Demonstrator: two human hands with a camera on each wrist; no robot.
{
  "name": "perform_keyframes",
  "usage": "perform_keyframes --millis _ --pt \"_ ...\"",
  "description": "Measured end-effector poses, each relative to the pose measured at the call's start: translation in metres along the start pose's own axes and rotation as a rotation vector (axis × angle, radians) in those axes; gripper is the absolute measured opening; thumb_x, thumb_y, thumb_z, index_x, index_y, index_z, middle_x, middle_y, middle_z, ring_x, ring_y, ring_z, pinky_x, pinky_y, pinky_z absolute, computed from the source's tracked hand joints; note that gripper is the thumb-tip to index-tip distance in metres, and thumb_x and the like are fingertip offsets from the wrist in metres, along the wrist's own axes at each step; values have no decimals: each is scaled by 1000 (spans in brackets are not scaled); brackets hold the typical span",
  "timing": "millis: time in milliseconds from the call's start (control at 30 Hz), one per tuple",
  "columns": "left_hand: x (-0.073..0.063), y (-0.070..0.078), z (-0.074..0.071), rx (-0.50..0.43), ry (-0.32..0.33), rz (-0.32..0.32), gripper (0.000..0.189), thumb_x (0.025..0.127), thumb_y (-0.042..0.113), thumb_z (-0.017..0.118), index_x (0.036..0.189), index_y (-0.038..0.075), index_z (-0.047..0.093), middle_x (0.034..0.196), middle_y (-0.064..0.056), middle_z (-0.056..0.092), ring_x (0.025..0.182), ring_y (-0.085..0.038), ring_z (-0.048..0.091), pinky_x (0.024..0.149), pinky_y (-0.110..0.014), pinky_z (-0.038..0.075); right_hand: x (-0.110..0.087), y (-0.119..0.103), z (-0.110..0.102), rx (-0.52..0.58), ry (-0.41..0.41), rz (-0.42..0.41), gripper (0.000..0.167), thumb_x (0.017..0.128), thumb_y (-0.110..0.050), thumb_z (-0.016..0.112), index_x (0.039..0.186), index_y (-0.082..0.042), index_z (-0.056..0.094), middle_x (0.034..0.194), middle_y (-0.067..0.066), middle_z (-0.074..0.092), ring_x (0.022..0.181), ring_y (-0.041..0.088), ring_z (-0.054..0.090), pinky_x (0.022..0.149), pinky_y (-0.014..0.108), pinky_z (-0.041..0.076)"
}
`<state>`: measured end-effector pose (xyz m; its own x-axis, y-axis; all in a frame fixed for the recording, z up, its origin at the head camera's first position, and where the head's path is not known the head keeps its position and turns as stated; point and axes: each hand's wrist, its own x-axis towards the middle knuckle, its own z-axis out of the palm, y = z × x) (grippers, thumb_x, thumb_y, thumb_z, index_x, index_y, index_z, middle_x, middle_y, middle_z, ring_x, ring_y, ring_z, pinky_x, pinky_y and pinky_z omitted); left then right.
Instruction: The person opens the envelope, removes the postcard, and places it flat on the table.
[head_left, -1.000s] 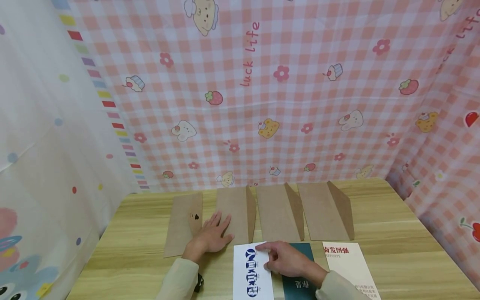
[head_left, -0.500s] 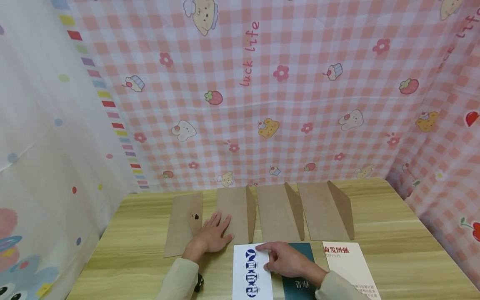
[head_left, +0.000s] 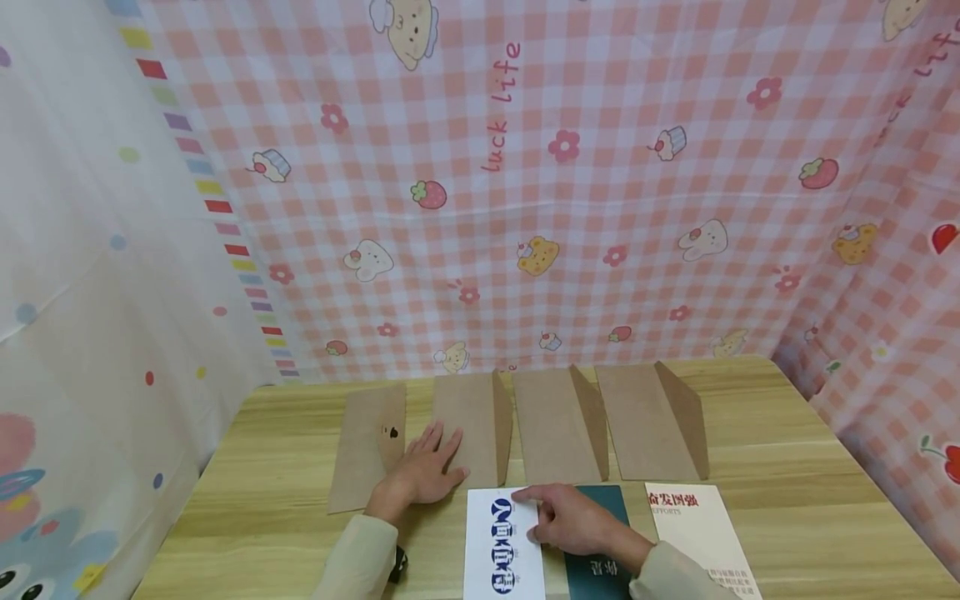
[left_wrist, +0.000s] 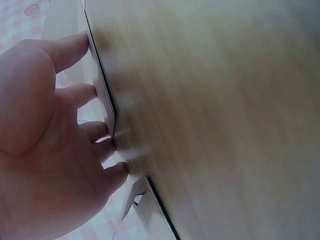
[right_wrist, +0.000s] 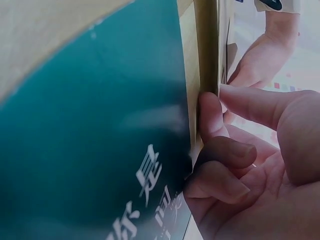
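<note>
In the head view, my left hand point(head_left: 422, 477) lies spread over the near edge of a brown envelope point(head_left: 463, 417) and beside the leftmost envelope point(head_left: 354, 454), which has a small dark print. In the left wrist view its fingers point(left_wrist: 70, 52) reach the envelope's edge. My right hand point(head_left: 570, 518) pinches the right side of a white card point(head_left: 483, 575) with blue characters, near its top. The right wrist view has thumb and finger at the card's edge. A teal card point(head_left: 603, 500) is partly hidden under that hand.
Two more brown envelopes point(head_left: 546, 425) with flaps spread out to the right lie at the table's back. A cream card point(head_left: 693, 533) with red characters sits at the right front. The wooden table point(head_left: 795, 483) backs onto a checked cloth point(head_left: 600, 200).
The white card's near end has shifted very slightly to the left. Both hands have kept their places.
</note>
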<state>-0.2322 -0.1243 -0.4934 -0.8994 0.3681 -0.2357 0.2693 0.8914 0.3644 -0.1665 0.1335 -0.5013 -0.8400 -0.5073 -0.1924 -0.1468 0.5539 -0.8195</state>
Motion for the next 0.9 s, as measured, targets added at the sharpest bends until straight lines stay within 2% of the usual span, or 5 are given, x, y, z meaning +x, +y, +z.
perform_keyframes --millis 200,533,900 --pt "-1 1 0 -2 -3 -3 67 101 41 52 156 8 31 163 -24 16 152 -39 11 120 -56 15 -1 0 1 0 5 -21 50 85 -2 73 133 -5 62 62 -6 48 52 8 45 46 21 32" --pt "1 -2 3 4 1 2 67 101 41 51 156 9 31 163 -24 16 152 -39 11 120 -57 15 -1 0 1 -11 8 -8 50 85 -3 73 134 -4 61 62 -6 48 52 8 45 47 21 32" --pt "0 0 -2 0 -8 4 67 101 40 52 156 8 31 163 -24 16 151 -40 11 120 -57 14 0 1 1 -7 5 -3 48 86 -4 72 133 -6 62 64 -6 48 53 8 44 47 21 32"
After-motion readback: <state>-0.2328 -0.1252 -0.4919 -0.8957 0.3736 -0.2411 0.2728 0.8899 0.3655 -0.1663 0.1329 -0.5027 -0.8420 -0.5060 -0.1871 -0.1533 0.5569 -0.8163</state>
